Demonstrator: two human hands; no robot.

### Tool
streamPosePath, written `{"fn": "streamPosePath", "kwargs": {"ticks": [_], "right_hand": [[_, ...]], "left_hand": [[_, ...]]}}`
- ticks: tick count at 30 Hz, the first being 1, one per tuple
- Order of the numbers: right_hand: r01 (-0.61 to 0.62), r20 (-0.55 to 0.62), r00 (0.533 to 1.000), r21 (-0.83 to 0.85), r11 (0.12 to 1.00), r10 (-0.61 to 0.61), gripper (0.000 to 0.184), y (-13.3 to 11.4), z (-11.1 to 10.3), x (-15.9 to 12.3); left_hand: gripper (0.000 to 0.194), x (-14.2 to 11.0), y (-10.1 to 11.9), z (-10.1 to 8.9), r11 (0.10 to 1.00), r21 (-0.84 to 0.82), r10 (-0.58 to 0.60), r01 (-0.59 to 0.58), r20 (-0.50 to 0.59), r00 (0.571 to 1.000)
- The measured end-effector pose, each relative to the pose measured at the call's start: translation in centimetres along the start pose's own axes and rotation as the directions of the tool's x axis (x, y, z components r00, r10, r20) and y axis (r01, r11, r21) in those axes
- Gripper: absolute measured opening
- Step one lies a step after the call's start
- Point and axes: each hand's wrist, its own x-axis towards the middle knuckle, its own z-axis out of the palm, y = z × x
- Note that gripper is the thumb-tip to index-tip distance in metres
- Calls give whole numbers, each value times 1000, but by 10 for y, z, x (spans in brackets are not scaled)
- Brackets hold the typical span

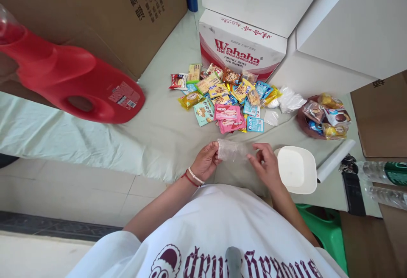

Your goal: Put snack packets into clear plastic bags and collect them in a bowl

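My left hand (207, 159) pinches the left end of a small clear plastic bag (233, 151), held flat in front of my body. At the bag's right end is my right hand (266, 162), its thumb and forefinger apart; whether a fingertip touches the film I cannot make out. Beyond both hands lies a pile of wrapped snacks, among them pink packets (227, 112), a mint-green packet (204, 112) and light blue packets (255, 124). More clear plastic bags (291, 100) lie at the right edge of the pile.
A white square bowl (311, 176) sits right of my right hand. Behind it stands a reddish basket (303, 127) of snacks. A Wahaha carton (238, 47) backs the pile. At left lies a big red jug (79, 83); plastic bottles (378, 172) are at far right.
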Motion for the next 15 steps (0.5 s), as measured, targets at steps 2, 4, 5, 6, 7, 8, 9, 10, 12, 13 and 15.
{"fn": "streamPosePath", "kwargs": {"ticks": [2,4,5,6,7,8,9,10,12,13,15], "right_hand": [[164,181,969,33,986,-167,37,-10,12,2],[236,252,935,79,968,-249,28,-15,26,6],[235,254,934,98,967,-252,20,-16,31,9],[207,254,939,121,971,-232,16,-16,35,11],[150,250,950,153,977,-185,17,-14,37,13],[65,245,963,198,978,-114,18,-13,38,15],[-37,239,971,260,965,-27,20,-11,37,16],[-146,230,971,337,930,69,21,-10,36,16],[-319,224,946,503,803,235,27,-10,34,17],[-370,226,929,571,733,292,29,-11,33,17],[-420,243,904,666,617,352,31,-17,33,17]], "left_hand": [[48,-1,-1,3,1000,26,-7,6,19,1000],[49,-2,-2,6,999,42,-10,9,28,1000],[50,-2,-2,8,999,45,-8,7,24,1000],[51,-3,-1,8,999,44,-6,5,17,1000],[51,-4,0,8,999,42,-5,4,13,1000],[52,-4,1,8,999,38,-3,2,15,1000],[53,-6,2,7,999,41,4,-5,17,1000],[54,-7,3,6,998,58,24,-24,17,1000],[54,-10,2,4,982,162,99,-99,10,995],[53,-12,0,3,958,251,141,-140,13,990],[57,-14,-7,4,868,459,187,-189,51,981]]}}
